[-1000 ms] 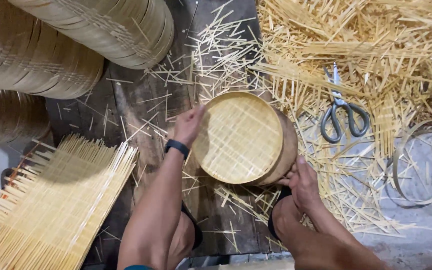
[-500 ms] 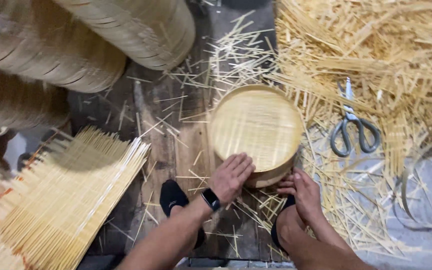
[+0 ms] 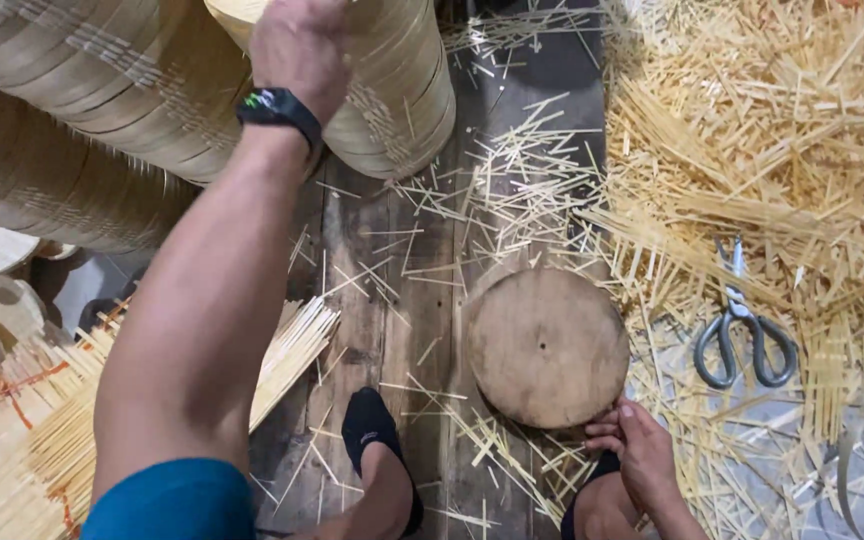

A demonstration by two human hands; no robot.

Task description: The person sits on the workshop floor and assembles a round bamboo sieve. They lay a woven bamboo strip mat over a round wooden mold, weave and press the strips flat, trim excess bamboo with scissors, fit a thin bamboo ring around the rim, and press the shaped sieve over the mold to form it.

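Note:
My left hand (image 3: 300,45), with a black watch on its wrist, reaches far forward and grips the end basket of a lying stack of round bamboo baskets (image 3: 392,90); its fingertips are cut off by the top edge. A bare round wooden block (image 3: 547,345) lies on the dark plank floor in front of me. My right hand (image 3: 642,455) rests with curled fingers at the block's near edge, holding nothing.
Grey scissors (image 3: 742,335) lie right of the block among a large heap of bamboo strips (image 3: 772,150). A flat bundle of thin sticks (image 3: 42,440) lies at the lower left. My foot in a black sock (image 3: 377,450) is near the block. Two more basket stacks (image 3: 62,120) lie left.
The round bamboo basket that stood on the block is gone from it. My left arm has swung up to the basket stack. The right hand stayed by the block.

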